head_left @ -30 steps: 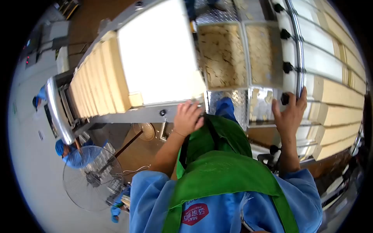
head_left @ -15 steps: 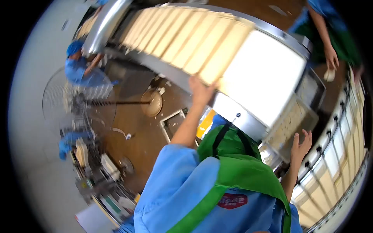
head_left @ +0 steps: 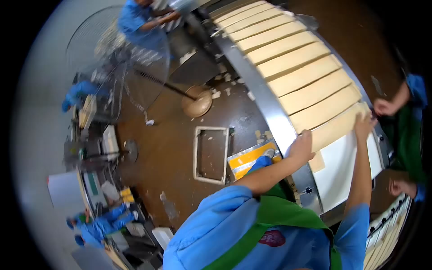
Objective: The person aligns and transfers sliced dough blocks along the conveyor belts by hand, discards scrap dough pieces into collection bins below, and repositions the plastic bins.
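A row of pale, flat dough strips (head_left: 294,60) lies across the conveyor (head_left: 270,103). The strip nearest me (head_left: 335,129) is between my hands. My left hand (head_left: 302,147) closes on its left end, by the conveyor's metal side. At the right end, my right hand (head_left: 363,126) has its fingers curled over the strip's edge. Below the strip shows the white belt (head_left: 337,173), with a small pale piece (head_left: 317,162) by my left wrist.
At the right stands a co-worker in a green apron, one hand (head_left: 386,107) near the conveyor's far side. A rack (head_left: 387,229) of pale strips is at lower right. Left are a large fan with a round base (head_left: 197,101), a rectangular frame (head_left: 196,155) and a yellow-striped board (head_left: 252,157).
My view has turned, and the row of strips reaches closer to me. My right hand has come from beside the conveyor onto the nearest strip. The co-worker's hand no longer shows a pale lump.
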The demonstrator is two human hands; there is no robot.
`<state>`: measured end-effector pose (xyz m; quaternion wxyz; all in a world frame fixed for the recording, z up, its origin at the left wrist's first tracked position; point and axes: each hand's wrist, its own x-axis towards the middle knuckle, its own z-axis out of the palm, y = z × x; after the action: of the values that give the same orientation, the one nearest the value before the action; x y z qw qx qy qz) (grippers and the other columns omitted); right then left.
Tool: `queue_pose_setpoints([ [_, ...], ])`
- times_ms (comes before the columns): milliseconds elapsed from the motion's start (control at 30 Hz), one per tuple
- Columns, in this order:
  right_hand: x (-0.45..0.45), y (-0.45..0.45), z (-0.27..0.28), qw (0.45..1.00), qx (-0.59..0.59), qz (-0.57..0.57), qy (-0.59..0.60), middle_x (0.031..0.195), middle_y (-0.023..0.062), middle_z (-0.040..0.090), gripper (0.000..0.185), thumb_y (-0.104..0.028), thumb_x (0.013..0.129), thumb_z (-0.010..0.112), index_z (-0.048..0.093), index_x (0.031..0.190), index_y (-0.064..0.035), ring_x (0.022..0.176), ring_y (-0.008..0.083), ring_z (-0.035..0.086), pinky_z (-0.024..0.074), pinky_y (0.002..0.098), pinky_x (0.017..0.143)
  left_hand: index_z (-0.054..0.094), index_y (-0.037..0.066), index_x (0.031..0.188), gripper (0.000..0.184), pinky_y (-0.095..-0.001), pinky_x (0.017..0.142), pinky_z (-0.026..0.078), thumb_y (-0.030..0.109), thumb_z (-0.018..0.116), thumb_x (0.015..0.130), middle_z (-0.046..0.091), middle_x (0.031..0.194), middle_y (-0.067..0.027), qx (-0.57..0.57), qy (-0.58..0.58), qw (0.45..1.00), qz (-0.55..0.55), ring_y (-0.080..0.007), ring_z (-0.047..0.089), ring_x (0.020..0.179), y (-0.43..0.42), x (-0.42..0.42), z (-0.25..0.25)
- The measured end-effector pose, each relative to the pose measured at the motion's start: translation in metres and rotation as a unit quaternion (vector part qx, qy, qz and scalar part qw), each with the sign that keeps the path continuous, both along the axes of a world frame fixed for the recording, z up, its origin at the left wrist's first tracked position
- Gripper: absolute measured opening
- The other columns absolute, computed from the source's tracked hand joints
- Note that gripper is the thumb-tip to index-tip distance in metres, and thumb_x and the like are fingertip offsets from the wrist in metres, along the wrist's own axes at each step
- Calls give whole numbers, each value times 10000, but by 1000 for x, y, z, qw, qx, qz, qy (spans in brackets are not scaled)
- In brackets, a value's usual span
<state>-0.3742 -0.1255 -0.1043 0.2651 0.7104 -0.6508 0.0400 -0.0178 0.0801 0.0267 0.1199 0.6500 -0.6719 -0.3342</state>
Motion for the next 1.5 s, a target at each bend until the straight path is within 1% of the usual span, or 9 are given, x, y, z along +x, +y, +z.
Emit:
queue_pose_setpoints([
  [67, 52, -7, 68, 936, 167, -54, -304, 1261, 227, 532, 525, -433, 917, 489, 507, 1301, -75, 1243, 425, 403, 182, 496, 1117, 297, -89, 1328, 900, -369, 888, 498, 354, 764, 700, 402, 1261, -252, 38, -14, 999, -20, -367, 523, 1089, -3, -5, -8],
  [300, 136, 26, 140, 872, 198, -298, -335, 1464, 239, 281, 692, -601, 868, 463, 413, 1388, -147, 1297, 441, 335, 317, 515, 1060, 261, -96, 1366, 949, -333, 853, 529, 417, 747, 732, 407, 1274, -249, 54, -123, 987, -85, -344, 557, 1076, 1, -15, 4],
  [467, 107, 57, 136, 890, 140, -346, -260, 1315, 176, 417, 617, -496, 857, 541, 472, 1296, -68, 1175, 344, 450, 379, 451, 996, 307, -97, 1272, 835, -446, 805, 494, 253, 792, 689, 410, 1142, -258, -18, -65, 990, -121, -425, 520, 982, 1, -14, 15],
  [567, 11, 108, 54, 795, 136, -213, -551, 1254, 95, 495, 452, -311, 904, 542, 449, 1283, -82, 1200, 234, 453, 338, 370, 1040, 327, -34, 1284, 793, -478, 849, 460, 199, 782, 678, 396, 1148, -274, 11, -3, 981, -193, -469, 498, 995, -4, -30, 28],
  [600, -13, 140, 47, 862, 68, -234, -445, 1343, 118, 432, 504, -337, 899, 546, 422, 1311, -76, 1259, 266, 411, 312, 373, 1068, 322, -21, 1293, 804, -481, 844, 466, 225, 782, 681, 390, 1160, -274, 16, 33, 970, -240, -474, 508, 991, -5, -40, 29],
  [700, -10, 197, 167, 771, 145, -519, -339, 1523, 197, 130, 920, -508, 684, 720, 337, 1405, -82, 1334, 462, 283, 409, 437, 1007, 228, 40, 1350, 885, -488, 833, 483, 351, 753, 710, 357, 1194, -291, 23, 45, 938, -343, -492, 550, 952, 6, -79, 17],
  [833, -50, 288, 191, 615, -13, -571, -544, 1287, 261, 347, 838, -421, 705, 690, 294, 1342, -49, 1166, 453, 477, 447, 474, 947, 227, 59, 1339, 865, -490, 864, 464, 314, 753, 701, 361, 1178, -286, -9, -18, 944, -330, -483, 526, 987, 34, -151, 35],
  [1100, -136, 508, 263, 543, -307, -598, -503, 1230, 257, 410, 749, -430, 778, 629, 321, 1326, -23, 1037, 441, 564, 483, 457, 880, 355, 96, 1386, 797, -421, 995, 376, 46, 723, 681, 211, 1342, -279, -132, 201, 862, -447, -452, 400, 1161, 135, -287, 86],
  [1500, -349, 716, 213, 560, -20, -743, -365, 1291, 208, 538, 601, -447, 927, 262, 540, 1240, -15, 1257, 404, 409, 223, 552, 1048, 377, 117, 1401, 686, -420, 979, 402, 126, 722, 808, 249, 1419, -253, 5, 183, 713, -677, -421, 426, 1214, 236, -472, 103],
])
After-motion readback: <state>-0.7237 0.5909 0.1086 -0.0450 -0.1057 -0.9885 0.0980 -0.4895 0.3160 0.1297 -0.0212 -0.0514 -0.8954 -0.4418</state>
